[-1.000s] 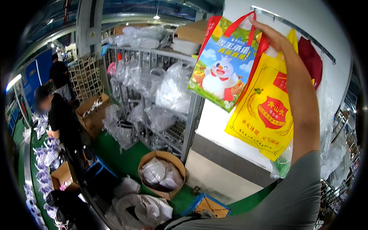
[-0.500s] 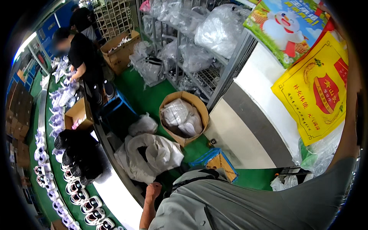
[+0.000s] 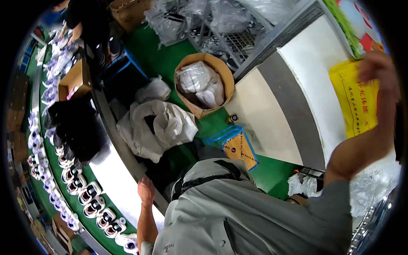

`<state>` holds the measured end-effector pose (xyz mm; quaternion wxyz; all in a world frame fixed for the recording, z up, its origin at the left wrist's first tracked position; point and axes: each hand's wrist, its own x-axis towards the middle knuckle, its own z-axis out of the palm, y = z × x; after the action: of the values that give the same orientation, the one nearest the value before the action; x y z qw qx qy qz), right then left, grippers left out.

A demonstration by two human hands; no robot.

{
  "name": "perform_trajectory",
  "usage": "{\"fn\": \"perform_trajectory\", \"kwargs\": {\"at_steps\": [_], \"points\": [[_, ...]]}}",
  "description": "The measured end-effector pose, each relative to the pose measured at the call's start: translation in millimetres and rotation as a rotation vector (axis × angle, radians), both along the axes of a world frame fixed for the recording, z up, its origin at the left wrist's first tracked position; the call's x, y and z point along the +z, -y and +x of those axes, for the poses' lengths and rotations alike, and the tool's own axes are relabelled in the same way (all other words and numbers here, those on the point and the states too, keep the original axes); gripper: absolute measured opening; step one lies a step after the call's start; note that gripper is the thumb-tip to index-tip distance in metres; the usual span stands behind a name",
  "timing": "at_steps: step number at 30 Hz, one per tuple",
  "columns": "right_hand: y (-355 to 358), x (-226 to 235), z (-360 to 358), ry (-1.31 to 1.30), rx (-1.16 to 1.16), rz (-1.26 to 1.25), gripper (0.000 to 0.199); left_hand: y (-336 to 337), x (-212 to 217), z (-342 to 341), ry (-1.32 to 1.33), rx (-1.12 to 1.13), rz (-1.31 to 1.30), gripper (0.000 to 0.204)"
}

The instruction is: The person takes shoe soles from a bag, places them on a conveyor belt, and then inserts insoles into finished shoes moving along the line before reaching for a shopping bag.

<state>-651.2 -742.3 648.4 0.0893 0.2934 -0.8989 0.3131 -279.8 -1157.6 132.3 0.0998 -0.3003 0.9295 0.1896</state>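
Observation:
My left hand (image 3: 145, 191) is curled into a loose fist at the inner edge of the white bench (image 3: 111, 180), with nothing visible in it. My right hand (image 3: 379, 72) is raised at the far right, in front of a yellow printed bag (image 3: 353, 100); motion smears its fingers. On the bench to my left sits a pile of black items (image 3: 76, 127), too dark to make out. Past it, rows of white sneakers (image 3: 90, 193) with black and pink parts stand on a green conveyor (image 3: 80, 216).
A brown carton (image 3: 231, 85) holding plastic-wrapped bundles stands on the green floor. Nearby are a white sack (image 3: 178, 127) and a blue-framed stool (image 3: 240, 148). A metal rack (image 3: 255, 51) holds clear bags. Another person (image 3: 87, 25) works along the conveyor at the upper left.
The view has tilted down and turned. My right hand has come into view beside the yellow bag. My left fist now shows at the bench edge.

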Motion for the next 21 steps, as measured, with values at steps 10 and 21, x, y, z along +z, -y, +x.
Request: {"fn": "perform_trajectory", "kwargs": {"at_steps": [10,21], "points": [[38.7,-414.8,-5.6,1.045,0.185,0.358,0.023,-32.1,53.7,33.4,0.118,0.463,-0.091,0.063],[194.1,-472.9,-4.4,0.827,0.823,0.790,0.033,-37.4,37.8,65.7,0.345,0.342,-0.097,0.077]]}}
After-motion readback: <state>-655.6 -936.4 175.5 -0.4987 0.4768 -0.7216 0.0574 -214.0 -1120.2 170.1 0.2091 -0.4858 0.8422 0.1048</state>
